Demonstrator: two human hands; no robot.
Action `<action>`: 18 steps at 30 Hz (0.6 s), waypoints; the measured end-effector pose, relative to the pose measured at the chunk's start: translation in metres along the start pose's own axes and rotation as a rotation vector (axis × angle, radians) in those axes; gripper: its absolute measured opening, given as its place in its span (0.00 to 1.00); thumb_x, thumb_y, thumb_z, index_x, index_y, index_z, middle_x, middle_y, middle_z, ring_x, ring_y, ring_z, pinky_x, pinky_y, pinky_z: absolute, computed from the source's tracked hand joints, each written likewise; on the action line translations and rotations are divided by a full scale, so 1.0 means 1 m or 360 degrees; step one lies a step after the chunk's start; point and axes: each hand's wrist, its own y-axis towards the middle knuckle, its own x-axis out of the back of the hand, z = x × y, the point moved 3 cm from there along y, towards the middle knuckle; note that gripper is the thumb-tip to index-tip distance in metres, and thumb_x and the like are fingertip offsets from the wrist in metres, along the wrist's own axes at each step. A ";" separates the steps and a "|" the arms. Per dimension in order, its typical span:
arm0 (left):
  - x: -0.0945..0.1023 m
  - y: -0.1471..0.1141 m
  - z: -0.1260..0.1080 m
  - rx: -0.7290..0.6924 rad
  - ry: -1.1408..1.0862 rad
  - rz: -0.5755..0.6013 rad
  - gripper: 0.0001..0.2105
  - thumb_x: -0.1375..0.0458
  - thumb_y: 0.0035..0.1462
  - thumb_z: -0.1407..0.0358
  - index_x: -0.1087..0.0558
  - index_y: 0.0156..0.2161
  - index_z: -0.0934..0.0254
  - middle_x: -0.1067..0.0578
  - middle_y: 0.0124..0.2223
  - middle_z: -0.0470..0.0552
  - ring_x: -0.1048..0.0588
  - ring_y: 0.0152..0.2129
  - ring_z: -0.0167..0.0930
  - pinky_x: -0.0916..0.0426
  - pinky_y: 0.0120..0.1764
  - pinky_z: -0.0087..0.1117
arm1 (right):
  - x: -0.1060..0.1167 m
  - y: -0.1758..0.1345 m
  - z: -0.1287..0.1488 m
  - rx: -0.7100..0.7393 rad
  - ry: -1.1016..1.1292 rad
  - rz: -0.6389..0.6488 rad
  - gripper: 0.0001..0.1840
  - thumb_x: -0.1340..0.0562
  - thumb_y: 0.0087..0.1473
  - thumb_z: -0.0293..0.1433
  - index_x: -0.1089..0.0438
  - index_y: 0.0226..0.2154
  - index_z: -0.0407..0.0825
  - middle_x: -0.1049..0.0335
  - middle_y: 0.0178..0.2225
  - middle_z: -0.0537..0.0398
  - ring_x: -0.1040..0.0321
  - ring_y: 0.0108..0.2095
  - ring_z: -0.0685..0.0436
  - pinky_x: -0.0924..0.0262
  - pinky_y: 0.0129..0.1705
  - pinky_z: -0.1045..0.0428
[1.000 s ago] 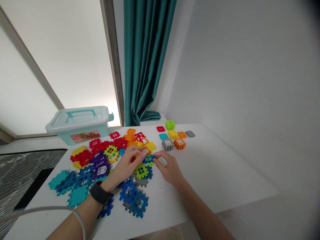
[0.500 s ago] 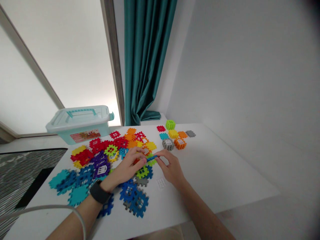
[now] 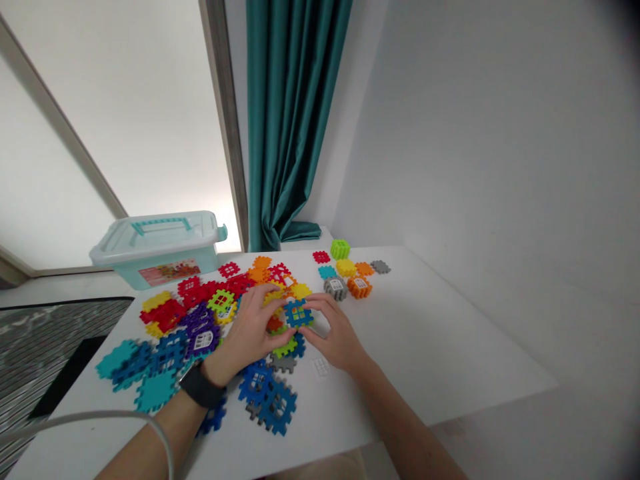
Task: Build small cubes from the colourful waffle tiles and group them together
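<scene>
A blue toothed building tile (image 3: pixel 299 313) with a window grid is held up between my two hands, its flat face towards me. My right hand (image 3: pixel 336 331) pinches it at the right edge between thumb and fingers. At the tile's left side, my left hand (image 3: pixel 255 327) curves its thumb and forefinger against the edge. Loose tiles lie beneath, among them a lime green tile (image 3: pixel 284 348) and a grey tile (image 3: pixel 283 364). Below my left hand rest joined dark blue tiles (image 3: pixel 275 400). My left wrist and palm hide part of the heap.
A lidded plastic box (image 3: pixel 160 250) stands at the back left. Purple tiles (image 3: pixel 203 327), red tiles (image 3: pixel 170 312) and turquoise tiles (image 3: pixel 156 392) spread over the white table (image 3: pixel 425 360). Toothed blocks, including a grey block (image 3: pixel 335 288) and an orange block (image 3: pixel 359 287), sit back right. A pale cable (image 3: pixel 100 415) crosses lower left.
The blue tile has turned from edge-on to face-on, showing its window grid. My fingers have spread around its sides.
</scene>
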 end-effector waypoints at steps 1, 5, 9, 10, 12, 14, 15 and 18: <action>0.000 0.000 0.000 -0.0024 0.0037 -0.0004 0.19 0.35 0.55 0.58 0.26 0.50 0.64 0.32 0.55 0.62 0.31 0.52 0.47 0.34 0.52 0.51 | 0.000 0.000 -0.001 0.0002 -0.0007 -0.0001 0.16 0.36 0.58 0.31 0.33 0.49 0.53 0.32 0.50 0.46 0.32 0.53 0.40 0.35 0.56 0.42; 0.003 0.000 -0.001 -0.0086 0.0135 -0.0009 0.20 0.35 0.56 0.57 0.27 0.52 0.63 0.31 0.55 0.62 0.31 0.51 0.46 0.33 0.52 0.49 | -0.001 -0.001 -0.004 -0.0005 -0.0052 0.0041 0.18 0.35 0.58 0.31 0.34 0.52 0.54 0.32 0.51 0.46 0.33 0.53 0.39 0.35 0.57 0.40; 0.004 0.001 -0.002 -0.0085 0.0178 -0.0008 0.21 0.35 0.57 0.56 0.27 0.53 0.62 0.30 0.55 0.61 0.31 0.51 0.46 0.33 0.51 0.49 | -0.002 -0.001 -0.006 0.0003 -0.0127 0.0036 0.17 0.36 0.58 0.30 0.32 0.50 0.53 0.32 0.48 0.46 0.32 0.51 0.39 0.33 0.55 0.40; 0.004 0.001 -0.002 -0.0085 0.0184 -0.0010 0.21 0.35 0.57 0.56 0.27 0.53 0.62 0.30 0.54 0.61 0.30 0.51 0.46 0.33 0.51 0.49 | -0.002 -0.001 -0.005 0.0015 -0.0141 0.0027 0.16 0.36 0.58 0.30 0.32 0.50 0.53 0.32 0.48 0.46 0.32 0.51 0.38 0.33 0.55 0.40; 0.003 0.001 -0.002 -0.0092 0.0199 -0.0013 0.21 0.35 0.57 0.56 0.27 0.53 0.63 0.30 0.54 0.61 0.30 0.50 0.46 0.33 0.50 0.49 | -0.002 -0.001 -0.005 0.0036 -0.0165 0.0017 0.16 0.36 0.58 0.29 0.31 0.50 0.53 0.32 0.49 0.46 0.32 0.52 0.38 0.34 0.55 0.41; 0.003 0.002 -0.003 -0.0101 0.0214 -0.0013 0.21 0.35 0.57 0.56 0.28 0.53 0.63 0.29 0.53 0.61 0.30 0.50 0.46 0.33 0.50 0.49 | -0.002 -0.002 -0.004 0.0044 -0.0188 0.0020 0.16 0.36 0.58 0.29 0.31 0.50 0.53 0.33 0.50 0.46 0.33 0.53 0.38 0.34 0.56 0.41; 0.003 0.002 -0.004 -0.0105 0.0219 -0.0012 0.21 0.35 0.57 0.56 0.28 0.52 0.63 0.29 0.53 0.61 0.30 0.50 0.46 0.33 0.50 0.48 | -0.002 -0.002 -0.004 0.0044 -0.0201 0.0025 0.17 0.36 0.58 0.29 0.31 0.50 0.53 0.33 0.50 0.46 0.33 0.53 0.38 0.34 0.57 0.41; 0.003 0.003 -0.006 -0.0115 0.0222 -0.0016 0.19 0.37 0.59 0.56 0.28 0.51 0.63 0.28 0.52 0.61 0.30 0.49 0.45 0.33 0.50 0.48 | -0.002 -0.003 -0.003 0.0044 -0.0234 0.0035 0.18 0.35 0.57 0.28 0.31 0.50 0.54 0.33 0.50 0.46 0.33 0.53 0.38 0.35 0.56 0.40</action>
